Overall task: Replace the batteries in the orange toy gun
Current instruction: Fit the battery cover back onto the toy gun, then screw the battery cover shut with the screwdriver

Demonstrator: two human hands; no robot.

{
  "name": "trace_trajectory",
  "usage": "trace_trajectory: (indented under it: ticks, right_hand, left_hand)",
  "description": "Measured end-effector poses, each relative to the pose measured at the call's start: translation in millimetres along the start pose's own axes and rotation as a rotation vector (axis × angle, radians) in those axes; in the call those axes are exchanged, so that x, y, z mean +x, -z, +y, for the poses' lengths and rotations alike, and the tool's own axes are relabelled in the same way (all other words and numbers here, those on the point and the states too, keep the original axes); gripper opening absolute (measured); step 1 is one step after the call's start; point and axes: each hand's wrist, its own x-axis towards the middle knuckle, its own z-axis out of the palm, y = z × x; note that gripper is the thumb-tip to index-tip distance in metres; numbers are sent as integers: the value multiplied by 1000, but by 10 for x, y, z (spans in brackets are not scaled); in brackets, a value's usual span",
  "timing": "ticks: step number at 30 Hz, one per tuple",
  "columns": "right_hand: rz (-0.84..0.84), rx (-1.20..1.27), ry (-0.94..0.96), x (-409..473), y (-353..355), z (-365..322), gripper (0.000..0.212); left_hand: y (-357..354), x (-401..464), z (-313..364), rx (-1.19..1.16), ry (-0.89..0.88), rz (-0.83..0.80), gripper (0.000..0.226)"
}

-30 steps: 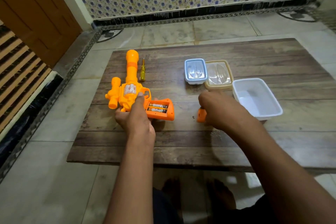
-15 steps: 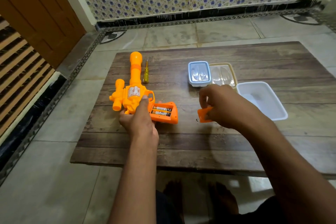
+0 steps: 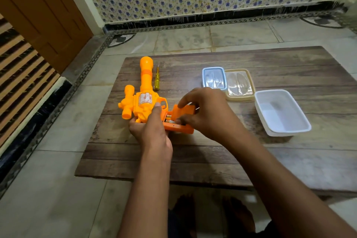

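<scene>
The orange toy gun point(image 3: 144, 91) lies on the wooden table point(image 3: 251, 152), barrel pointing away from me. My left hand point(image 3: 152, 129) grips its body just behind the trigger guard. Its handle sticks out to the right with the battery compartment open, and batteries point(image 3: 170, 120) show inside, mostly hidden. My right hand point(image 3: 206, 114) pinches the orange battery cover point(image 3: 182, 111) and holds it tilted over the open compartment, touching the handle.
A yellow screwdriver point(image 3: 156, 81) lies beside the barrel. A blue-lidded box point(image 3: 214, 78) and a beige-lidded box point(image 3: 239, 85) sit at mid table. An open white tub point(image 3: 281, 112) stands to the right. Tiled floor surrounds the low table.
My right hand lifted the orange cover off the table and carried it left to the gun's open handle. My left hand kept its grip on the gun.
</scene>
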Motion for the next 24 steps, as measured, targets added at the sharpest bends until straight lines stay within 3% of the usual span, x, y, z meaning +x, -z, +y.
trace_trajectory:
  ticks: [6,11,18,24]
  right_hand:
    - [-22,-126,94,-53,70,-29,45]
    - [-63,-257,156,-71,47,-11,41]
    - [52,-228,276,-6,60,90,30]
    - [7,-174,345,-18,74,95,30]
  left_hand:
    - [17,-63,45,-22,-12,-29,58]
    - [32,-30,20,-18,13,-22,25]
    - [-10,-1,42,-60,50,-25,21]
    - [15,50,52,-54,154,-93,16]
